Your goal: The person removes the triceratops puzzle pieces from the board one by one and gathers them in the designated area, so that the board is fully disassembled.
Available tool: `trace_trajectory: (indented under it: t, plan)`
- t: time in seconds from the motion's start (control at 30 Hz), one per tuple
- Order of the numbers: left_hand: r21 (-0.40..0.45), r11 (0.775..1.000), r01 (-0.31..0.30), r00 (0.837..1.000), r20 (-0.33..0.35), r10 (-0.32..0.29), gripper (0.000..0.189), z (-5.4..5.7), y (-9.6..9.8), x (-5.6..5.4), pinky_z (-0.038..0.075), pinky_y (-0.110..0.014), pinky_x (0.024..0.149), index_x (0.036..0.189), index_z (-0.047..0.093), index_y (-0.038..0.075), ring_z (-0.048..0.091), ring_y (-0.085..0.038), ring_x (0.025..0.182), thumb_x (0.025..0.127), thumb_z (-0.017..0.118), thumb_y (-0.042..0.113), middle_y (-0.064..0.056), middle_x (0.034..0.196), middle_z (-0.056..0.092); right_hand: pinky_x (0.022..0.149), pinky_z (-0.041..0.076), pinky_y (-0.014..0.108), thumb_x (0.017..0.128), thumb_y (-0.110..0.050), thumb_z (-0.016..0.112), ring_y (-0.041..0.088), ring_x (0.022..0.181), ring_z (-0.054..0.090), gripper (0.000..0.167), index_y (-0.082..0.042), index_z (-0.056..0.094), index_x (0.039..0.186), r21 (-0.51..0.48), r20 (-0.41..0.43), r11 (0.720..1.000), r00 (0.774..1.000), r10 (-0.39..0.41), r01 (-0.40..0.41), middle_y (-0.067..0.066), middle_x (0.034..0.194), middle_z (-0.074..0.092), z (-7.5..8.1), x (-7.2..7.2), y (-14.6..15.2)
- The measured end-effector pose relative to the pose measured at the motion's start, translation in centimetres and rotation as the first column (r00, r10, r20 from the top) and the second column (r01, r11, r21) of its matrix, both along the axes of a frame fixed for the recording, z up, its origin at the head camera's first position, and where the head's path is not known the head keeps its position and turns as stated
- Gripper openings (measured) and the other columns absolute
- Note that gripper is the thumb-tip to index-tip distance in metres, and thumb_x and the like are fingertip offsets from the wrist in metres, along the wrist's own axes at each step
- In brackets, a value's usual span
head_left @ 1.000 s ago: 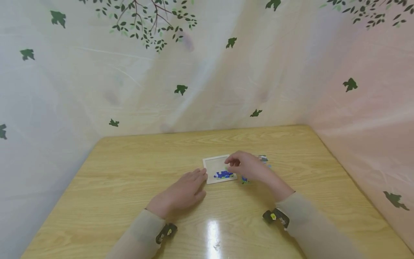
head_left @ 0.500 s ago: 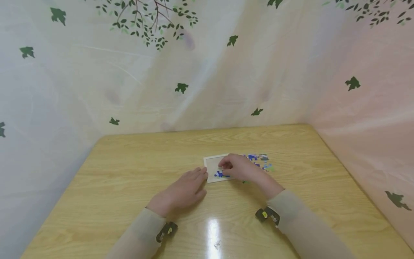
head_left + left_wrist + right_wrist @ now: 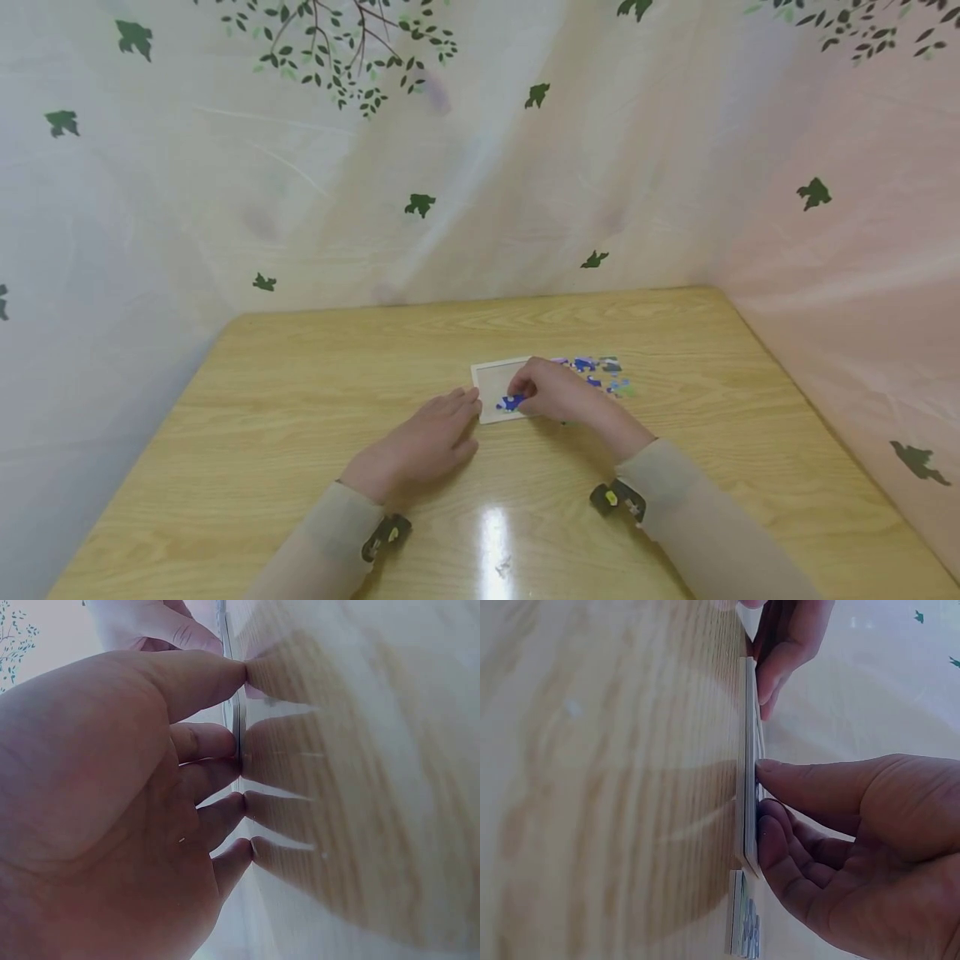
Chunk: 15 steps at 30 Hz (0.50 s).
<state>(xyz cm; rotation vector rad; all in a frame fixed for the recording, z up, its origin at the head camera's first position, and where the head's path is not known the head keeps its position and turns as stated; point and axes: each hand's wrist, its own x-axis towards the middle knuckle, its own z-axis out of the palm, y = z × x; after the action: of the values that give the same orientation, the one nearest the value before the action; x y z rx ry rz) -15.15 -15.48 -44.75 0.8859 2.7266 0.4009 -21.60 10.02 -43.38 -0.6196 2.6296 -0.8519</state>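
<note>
A small white-edged puzzle tray (image 3: 487, 380) lies on the table, with blue puzzle pieces (image 3: 507, 404) along its near side. My left hand (image 3: 426, 440) rests on the tabletop, fingers extended, its fingertips against the tray's left edge. Over the tray's right part, my right hand (image 3: 558, 392) has its thumb and curled fingers down at the tray's surface, pinching a puzzle piece that the fingers mostly hide. From the side, in the right wrist view, the thumb and index fingertips touch down on the tray (image 3: 744, 750) close together. The hand covers the tray's right side.
Loose puzzle pieces (image 3: 588, 365), several of them blue, grey and green, lie right of the tray. Some are partly behind the right hand. The wooden table (image 3: 337, 358) is enclosed by a pale curtain (image 3: 330, 217) with leaf prints at the back and sides.
My right hand has moved left and lowered onto the tray near the blue pieces, uncovering more loose pieces on the right. My left hand has stayed in place.
</note>
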Motion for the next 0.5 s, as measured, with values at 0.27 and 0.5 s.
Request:
trace_trajectory:
  t: [0.27, 0.5]
  plan:
    - [0.002, 1.000, -0.001, 1.000, -0.001, 0.001, 0.063, -0.04, 0.08, -0.05, 0.017, -0.053, 0.137, 0.170, 0.037, 0.000, 0.020, -0.037, 0.167, 0.117, 0.051, 0.031, -0.017, 0.181, 0.025, 0.088, 0.061, 0.037, 0.096, -0.002, 0.084, 0.018, 0.093, 0.064, 0.017, -0.006, 0.081, 0.113, -0.003, -0.008, 1.000, 1.000, -0.009, 0.009, 0.002, 0.102, 0.069, 0.02, 0.17, 0.00]
    - [0.003, 1.000, 0.006, 1.000, 0.002, -0.006, 0.064, -0.11, 0.08, -0.16, 0.016, -0.053, 0.137, 0.170, 0.036, 0.000, 0.020, -0.038, 0.167, 0.117, 0.052, 0.032, -0.017, 0.181, 0.024, 0.088, 0.060, 0.037, 0.096, -0.002, 0.085, 0.019, 0.094, 0.063, 0.017, -0.007, 0.078, 0.111, -0.007, -0.007, 1.000, 1.000, -0.013, 0.013, 0.002, 0.102, 0.068, -0.08, 0.16, 0.14]
